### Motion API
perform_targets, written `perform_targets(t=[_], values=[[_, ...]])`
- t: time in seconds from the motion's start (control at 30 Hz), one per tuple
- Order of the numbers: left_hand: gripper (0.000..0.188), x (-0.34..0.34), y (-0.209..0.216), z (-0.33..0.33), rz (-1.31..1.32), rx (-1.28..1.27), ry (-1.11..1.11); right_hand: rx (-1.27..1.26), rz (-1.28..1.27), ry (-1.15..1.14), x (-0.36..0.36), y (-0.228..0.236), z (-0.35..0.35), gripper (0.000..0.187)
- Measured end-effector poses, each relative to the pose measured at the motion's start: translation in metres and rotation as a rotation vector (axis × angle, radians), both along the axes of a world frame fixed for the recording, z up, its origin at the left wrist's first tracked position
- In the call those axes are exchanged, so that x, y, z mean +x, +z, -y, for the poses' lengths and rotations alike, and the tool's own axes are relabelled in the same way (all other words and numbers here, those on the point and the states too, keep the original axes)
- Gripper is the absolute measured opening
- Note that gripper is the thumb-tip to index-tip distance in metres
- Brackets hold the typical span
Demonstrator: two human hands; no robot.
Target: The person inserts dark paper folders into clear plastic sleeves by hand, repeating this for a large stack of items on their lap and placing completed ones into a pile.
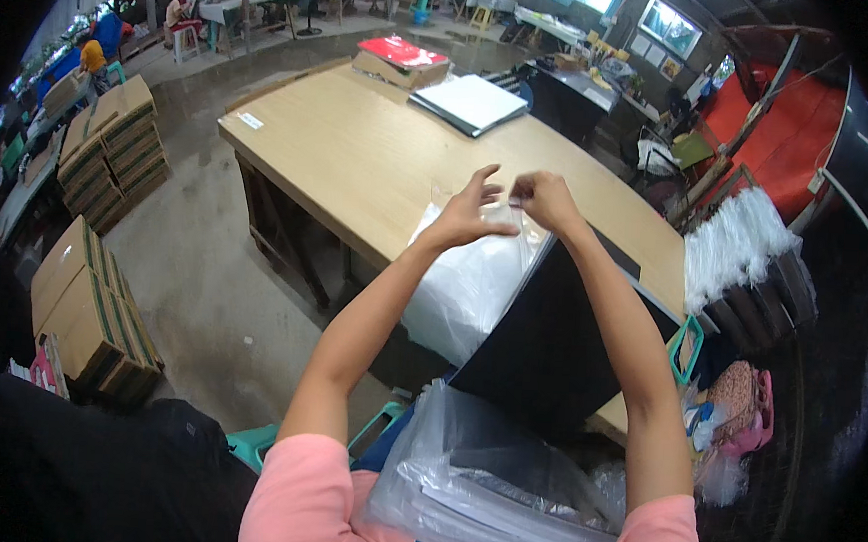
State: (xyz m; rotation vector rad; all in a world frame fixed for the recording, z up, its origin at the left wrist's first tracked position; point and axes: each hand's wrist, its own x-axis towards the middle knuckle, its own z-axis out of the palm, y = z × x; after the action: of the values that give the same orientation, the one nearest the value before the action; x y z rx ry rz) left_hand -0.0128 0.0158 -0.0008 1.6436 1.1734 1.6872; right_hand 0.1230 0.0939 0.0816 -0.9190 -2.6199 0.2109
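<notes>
Lap, at 6 o'clock: one loose heap of clear plastic bags (pixel 486 499) lay nearest the camera, between the two pink sleeves (pixel 294 509).
Thing in hand: one clear plastic sleeve (pixel 468 273) was pulled over one flat black board (pixel 558 346), which stood tilted against the near edge of the worktop (pixel 361 159), just past centre toward 5 o'clock.
Left hand (pixel 466 214): its grip was pinched, thumb and fingers closed on the upper edge of the clear plastic sleeve, just above centre.
Right hand (pixel 546 196): its grip was likewise pinched on the same edge, just beside the left hand, at the top corner of the flat black board.
Handling: the clear plastic sleeve looked thin, light, soft and slippery, likely to crease or tear if tugged hard; its open edge was the sensible place to take hold. The flat black board looked stiff and light, best steadied by its edges.
Far worktop, 12 o'clock: one red-topped box (pixel 403 58) and one white stack of sheets (pixel 467 101) lay well apart from the hands.
3 o'clock: one bundle of clear wrappers (pixel 735 243) stood upright in a bin.
9 o'clock: two piles of flattened cardboard cartons (pixel 112 146) sat on the floor.
</notes>
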Motion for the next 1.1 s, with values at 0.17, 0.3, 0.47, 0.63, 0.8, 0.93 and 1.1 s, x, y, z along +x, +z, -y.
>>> perform_targets(t=[0.17,0.3,0.47,0.63,0.8,0.93,1.1], values=[[0.038,0.014,0.004,-0.019,-0.018,-0.138,0.166,-0.014,-0.236,-0.034,-0.004,0.006,0.007,0.014],[0.030,0.014,-0.011,-0.015,0.158,-0.058,0.093,-0.061,-0.007,0.011,0.007,0.003,0.002,0.016],[0.025,0.002,-0.022,-0.004,0.367,-0.060,-0.003,0.024,0.220,-0.191,-0.015,-0.002,0.023,0.012],[0.028,0.005,-0.025,0.005,0.237,-0.076,0.130,0.166,0.195,-0.195,0.000,-0.005,0.005,0.012],[0.030,0.008,-0.015,0.011,0.284,-0.062,0.106,0.029,0.375,0.046,-0.013,-0.015,0.014,0.014],[0.029,0.004,-0.020,0.022,0.235,-0.129,0.184,0.061,0.325,-0.050,-0.017,-0.015,0.018,0.010],[0.035,0.002,-0.034,0.019,0.034,-0.088,0.352,0.243,0.253,-0.120,-0.007,-0.008,-0.002,0.010]])
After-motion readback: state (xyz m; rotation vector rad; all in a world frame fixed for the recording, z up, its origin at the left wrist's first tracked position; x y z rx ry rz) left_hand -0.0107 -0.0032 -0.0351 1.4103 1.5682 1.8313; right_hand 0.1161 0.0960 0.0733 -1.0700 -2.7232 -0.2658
